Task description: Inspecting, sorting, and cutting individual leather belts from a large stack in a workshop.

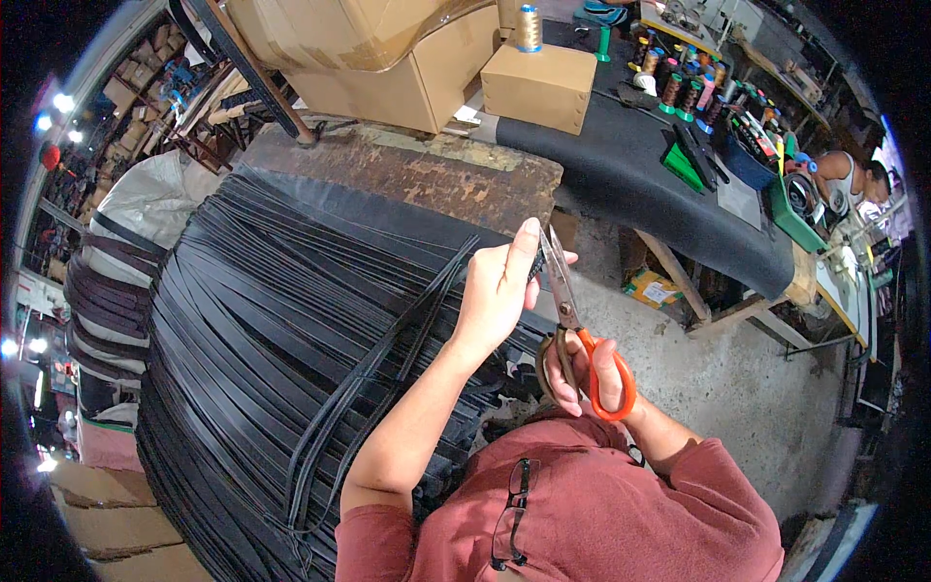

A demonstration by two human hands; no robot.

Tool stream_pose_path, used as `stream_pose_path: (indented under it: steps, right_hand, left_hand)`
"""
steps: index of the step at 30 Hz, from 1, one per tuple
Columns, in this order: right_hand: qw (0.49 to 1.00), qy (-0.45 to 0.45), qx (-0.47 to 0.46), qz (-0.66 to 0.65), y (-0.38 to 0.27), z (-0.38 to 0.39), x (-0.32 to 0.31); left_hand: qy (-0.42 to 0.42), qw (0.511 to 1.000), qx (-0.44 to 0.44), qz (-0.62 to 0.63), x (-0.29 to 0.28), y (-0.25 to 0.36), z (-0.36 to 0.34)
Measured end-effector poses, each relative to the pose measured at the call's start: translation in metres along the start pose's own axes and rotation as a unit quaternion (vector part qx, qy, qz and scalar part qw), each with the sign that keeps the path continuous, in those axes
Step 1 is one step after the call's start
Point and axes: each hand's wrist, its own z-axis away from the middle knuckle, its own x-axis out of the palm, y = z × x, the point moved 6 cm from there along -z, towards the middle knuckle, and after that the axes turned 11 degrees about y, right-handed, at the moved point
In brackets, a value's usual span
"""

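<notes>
My left hand (497, 294) is closed, thumb up, pinching the ends of a few thin black straps (386, 339). These straps droop from the fist and loop back over the big pile of long black straps (262, 291) on the bench. In my right hand (603, 380) is a pair of scissors (566, 308) with orange-wrapped handles, fingers through the loops. The blades point up and away, and their tips lie close beside my left thumb. Whether the blades touch the strap ends cannot be made out, as the left fingers hide them.
Beyond the pile lies a worn wooden board (436, 179). Large cardboard boxes (388, 82) and a smaller box (539, 87) with a thread cone stand behind it. Thread spools (690, 97) crowd the dark table to the right. A person (842, 179) sits at the far right.
</notes>
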Motion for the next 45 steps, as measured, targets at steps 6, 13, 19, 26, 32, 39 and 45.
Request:
stream_pose_path:
  steps: [6, 13, 19, 26, 32, 39, 45]
  right_hand:
    - [1.000, 0.018, -0.007, -0.023, 0.000, -0.003, -0.002]
    - [0.995, 0.021, 0.054, -0.075, -0.007, 0.004, -0.007]
    - [0.981, -0.095, 0.109, -0.129, 0.003, 0.017, 0.016]
    - [0.981, -0.090, 0.108, -0.131, 0.001, 0.014, 0.016]
    - [0.985, -0.057, 0.110, -0.125, 0.001, 0.013, 0.014]
    - [0.979, -0.063, 0.117, -0.155, 0.000, 0.013, 0.018]
    - [0.997, -0.035, 0.039, -0.060, 0.002, 0.003, 0.011]
  left_hand:
    - [0.040, 0.999, -0.019, 0.008, -0.002, -0.008, -0.001]
    - [0.014, 0.999, -0.040, 0.024, -0.004, -0.009, -0.004]
    - [0.031, 0.998, -0.028, 0.055, -0.006, -0.010, -0.006]
    - [0.041, 0.999, -0.017, 0.017, -0.010, -0.003, -0.003]
    - [0.037, 0.999, -0.014, 0.025, -0.009, -0.002, -0.003]
    - [0.042, 0.998, -0.009, 0.034, -0.010, -0.004, -0.004]
    - [0.022, 0.999, -0.018, 0.033, -0.003, -0.004, -0.002]
